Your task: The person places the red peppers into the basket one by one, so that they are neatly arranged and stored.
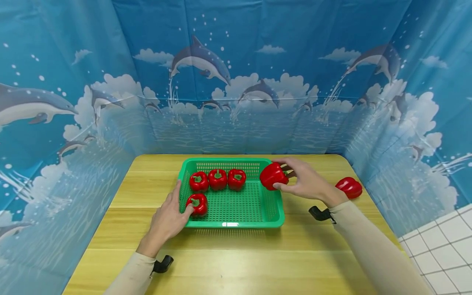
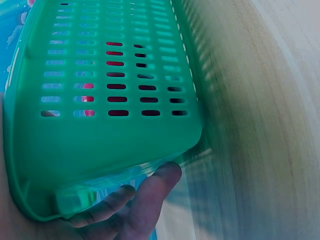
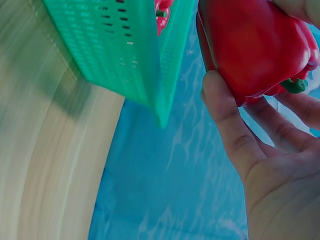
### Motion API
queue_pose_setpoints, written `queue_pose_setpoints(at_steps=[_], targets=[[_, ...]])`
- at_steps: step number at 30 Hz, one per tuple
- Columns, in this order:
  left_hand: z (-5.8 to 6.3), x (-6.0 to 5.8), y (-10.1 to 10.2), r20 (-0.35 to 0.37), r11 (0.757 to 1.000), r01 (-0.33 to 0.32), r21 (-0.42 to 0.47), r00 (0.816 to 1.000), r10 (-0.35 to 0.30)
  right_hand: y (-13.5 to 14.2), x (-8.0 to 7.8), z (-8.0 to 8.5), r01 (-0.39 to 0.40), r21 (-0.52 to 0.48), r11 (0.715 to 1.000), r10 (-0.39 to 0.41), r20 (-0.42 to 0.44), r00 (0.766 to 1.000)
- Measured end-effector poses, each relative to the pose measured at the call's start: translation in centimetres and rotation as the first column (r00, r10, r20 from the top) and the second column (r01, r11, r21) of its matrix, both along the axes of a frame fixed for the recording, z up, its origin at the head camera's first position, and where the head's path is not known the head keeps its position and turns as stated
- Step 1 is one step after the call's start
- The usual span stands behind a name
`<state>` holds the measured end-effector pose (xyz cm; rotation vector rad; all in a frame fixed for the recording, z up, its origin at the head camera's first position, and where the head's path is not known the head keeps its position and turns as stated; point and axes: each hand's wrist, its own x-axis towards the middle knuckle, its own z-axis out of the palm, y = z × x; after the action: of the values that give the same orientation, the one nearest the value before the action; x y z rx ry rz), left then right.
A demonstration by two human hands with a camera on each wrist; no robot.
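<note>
**Red pepper [image 1: 272, 177] at green basket [image 1: 258, 224]**

The right hand [image 1: 307, 180] gripped the red pepper near the right rim; the left hand [image 1: 167, 217] clasped the left rim. The green basket's long axis ran between them, its right end nearer the right hand.

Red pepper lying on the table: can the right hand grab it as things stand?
Probably not: the right hand grips another pepper at the right end of the basket. Once freed, that hand could likely draw back to the loose pepper.
</note>
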<state>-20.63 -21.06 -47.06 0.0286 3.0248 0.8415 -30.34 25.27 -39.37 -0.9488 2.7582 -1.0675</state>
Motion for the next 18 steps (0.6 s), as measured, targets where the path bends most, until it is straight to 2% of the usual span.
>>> queue_pose_setpoints(at_steps=[12,18], targets=[[0.0,0.1,-0.1,0.003,1.000,0.009,0.017,1.000,-0.009,-2.4,0.1,0.4,-0.082,0.049,0.995,0.082,0.005,0.997],[-0.1,0.1,0.0,0.004,1.000,0.008,0.023,1.000,-0.008,-3.8,0.3,0.7,-0.113,0.088,0.990,0.116,-0.031,0.993]])
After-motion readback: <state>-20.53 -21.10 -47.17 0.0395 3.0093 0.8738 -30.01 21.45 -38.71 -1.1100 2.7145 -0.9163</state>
